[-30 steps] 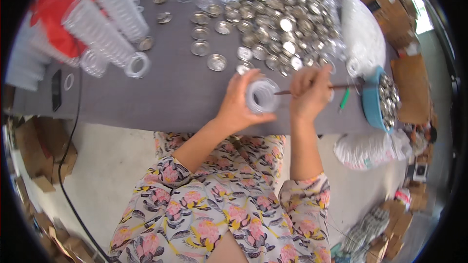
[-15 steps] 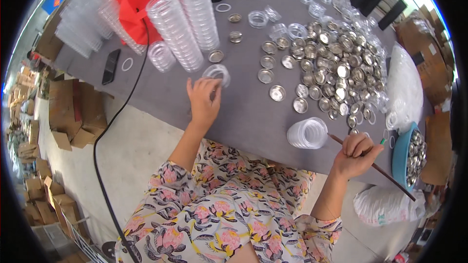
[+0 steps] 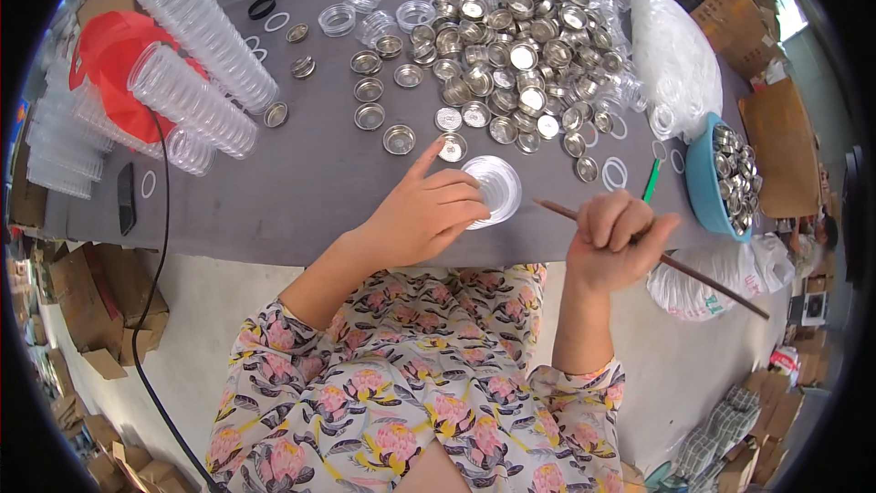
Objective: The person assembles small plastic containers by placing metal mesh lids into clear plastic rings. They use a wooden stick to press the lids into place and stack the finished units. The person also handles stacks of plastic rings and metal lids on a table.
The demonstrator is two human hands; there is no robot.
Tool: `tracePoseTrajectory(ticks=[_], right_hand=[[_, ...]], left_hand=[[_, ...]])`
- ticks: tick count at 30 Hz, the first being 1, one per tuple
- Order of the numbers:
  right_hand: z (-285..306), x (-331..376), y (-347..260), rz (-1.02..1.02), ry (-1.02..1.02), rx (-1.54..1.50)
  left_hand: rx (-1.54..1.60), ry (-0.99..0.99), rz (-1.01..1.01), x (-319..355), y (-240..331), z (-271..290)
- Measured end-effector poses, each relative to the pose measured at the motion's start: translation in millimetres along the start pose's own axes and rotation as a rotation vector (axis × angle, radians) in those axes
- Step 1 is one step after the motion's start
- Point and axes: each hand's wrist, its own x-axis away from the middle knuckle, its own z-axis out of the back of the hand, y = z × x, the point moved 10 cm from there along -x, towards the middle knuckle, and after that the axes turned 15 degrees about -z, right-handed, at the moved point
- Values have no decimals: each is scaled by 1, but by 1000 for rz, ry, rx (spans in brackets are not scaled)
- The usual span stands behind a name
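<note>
My left hand (image 3: 436,210) reaches to a short stack of clear round plastic dishes (image 3: 500,190) near the table's front edge. Its thumb and lower fingers close on the stack's left rim; the index finger is stretched toward a shallow silver metal cap (image 3: 452,147). Whether that fingertip touches the cap, I cannot tell. My right hand (image 3: 619,242), to the right of the dishes, is closed round a thin brown stick (image 3: 707,283). The stick's pointed end aims left at the dishes, and its other end extends past the table's edge.
A big heap of silver caps (image 3: 525,55) covers the middle back. Tall stacks of clear dishes (image 3: 205,32) and a red bag (image 3: 119,73) stand left. At right are a blue basin (image 3: 704,178) of caps, a green-handled tool (image 3: 651,181) and a bulging clear plastic bag (image 3: 675,64).
My left hand has moved right, from a clear dish beside the tall stacks to the dishes before me. That single dish no longer shows there. My right hand keeps the stick. The view has shifted right.
</note>
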Motion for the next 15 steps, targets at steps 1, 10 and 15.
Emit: tracePoseTrajectory(ticks=[1,10,15], right_hand=[[-2,0,4,-19,-5,-12],[-22,-10,49,-355,40,48],[-35,-20,71,-346,0,-121]], left_hand=[[-11,60,13,-1,1,5],[587,481,407,19,-36,-28],[593,532,396,22,-39,-28]])
